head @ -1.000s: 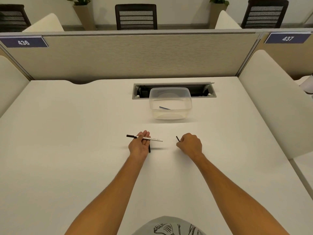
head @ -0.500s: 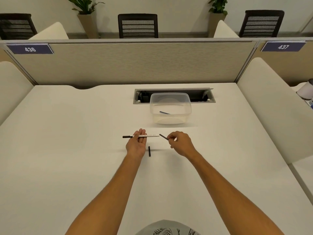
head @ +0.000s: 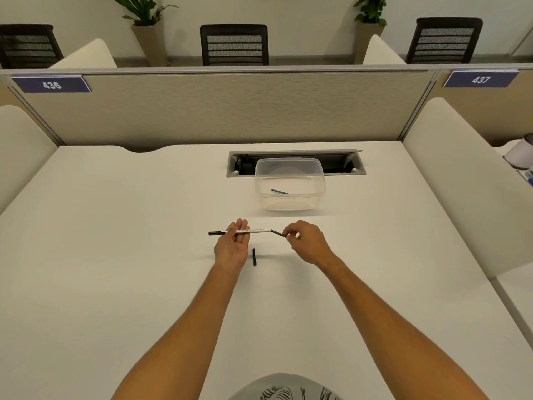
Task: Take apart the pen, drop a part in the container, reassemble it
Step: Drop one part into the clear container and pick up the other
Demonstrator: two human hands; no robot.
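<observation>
My left hand (head: 233,244) lies palm up and holds a white pen barrel (head: 253,231) level, its black end (head: 217,233) pointing left. My right hand (head: 305,241) pinches a short black pen part (head: 278,233) whose tip touches the barrel's right end. A small black cap piece (head: 254,257) lies on the white desk (head: 115,255) between my wrists. Beyond the hands stands a clear plastic container (head: 290,186) with a thin blue-grey part (head: 279,192) inside.
An open cable tray (head: 294,164) is set into the desk behind the container. A beige partition (head: 225,108) closes the back, with padded side panels left and right. A white cylinder (head: 522,151) stands on the neighbouring desk at far right.
My right hand has lifted off the desk and brought the black part leftward up to the barrel's right end. My left hand kept the barrel, raising it slightly.
</observation>
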